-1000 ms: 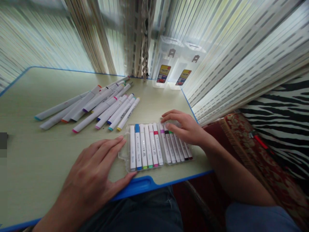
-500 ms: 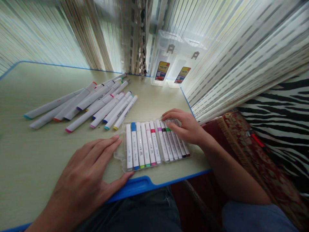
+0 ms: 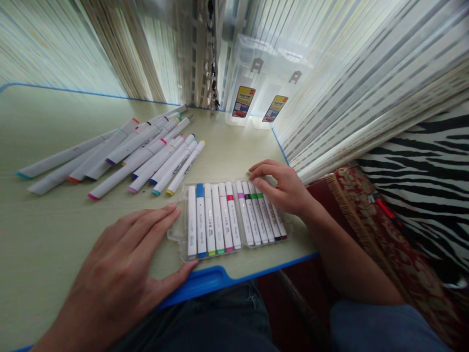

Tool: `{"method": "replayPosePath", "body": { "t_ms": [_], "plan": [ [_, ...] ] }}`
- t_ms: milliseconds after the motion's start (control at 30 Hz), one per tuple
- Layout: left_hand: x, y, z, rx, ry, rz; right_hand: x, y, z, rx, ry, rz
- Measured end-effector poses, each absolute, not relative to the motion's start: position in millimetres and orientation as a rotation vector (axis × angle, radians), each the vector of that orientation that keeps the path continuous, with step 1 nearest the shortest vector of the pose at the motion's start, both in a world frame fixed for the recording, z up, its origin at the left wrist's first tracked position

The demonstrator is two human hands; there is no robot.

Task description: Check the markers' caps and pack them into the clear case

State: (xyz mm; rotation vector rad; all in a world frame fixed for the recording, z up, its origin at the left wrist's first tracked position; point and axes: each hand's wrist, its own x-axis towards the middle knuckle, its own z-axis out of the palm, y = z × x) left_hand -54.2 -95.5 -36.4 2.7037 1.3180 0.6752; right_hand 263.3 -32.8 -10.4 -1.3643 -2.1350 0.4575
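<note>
An opened clear plastic marker case [image 3: 177, 233] lies flat near the table's front edge. White markers [image 3: 219, 220] with coloured bands and ends fill its left half side by side. More white markers [image 3: 254, 222] lie in the right half, their far ends partly covered by my fingers. My left hand [image 3: 128, 259] rests on the table at the case's left side, thumb and fingers spread around that corner, holding nothing. My right hand [image 3: 282, 188] is over the far right part of the case, fingers loosely bent and apart; whether they touch the markers or the rim I cannot tell.
A loose pile of white markers [image 3: 128, 151] lies on the pale table [image 3: 91, 220] at the back left. Two clear plastic boxes [image 3: 252, 78] with labels stand at the back edge, against string curtains [image 3: 348, 73]. A zebra-striped cloth [image 3: 432, 181] is at the right.
The view has shifted slightly to the right. My right hand has slid a little right relative to the case, showing more of the second green-banded marker. My left hand stays beside the case.
</note>
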Motion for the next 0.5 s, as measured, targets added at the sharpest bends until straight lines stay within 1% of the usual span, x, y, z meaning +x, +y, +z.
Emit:
{"method": "replayPosePath", "body": {
  "t_ms": [333,500],
  "plan": [
    [-54.8,-95.8,-35.3,2.72,1.337,0.665,268.4,-31.8,-8.8,-1.375,-2.1,0.521],
    [-54.4,-96.0,-34.8,2.712,1.343,0.661,266.0,-33.2,-9.7,-1.389,-2.112,0.488]
  ]
}}
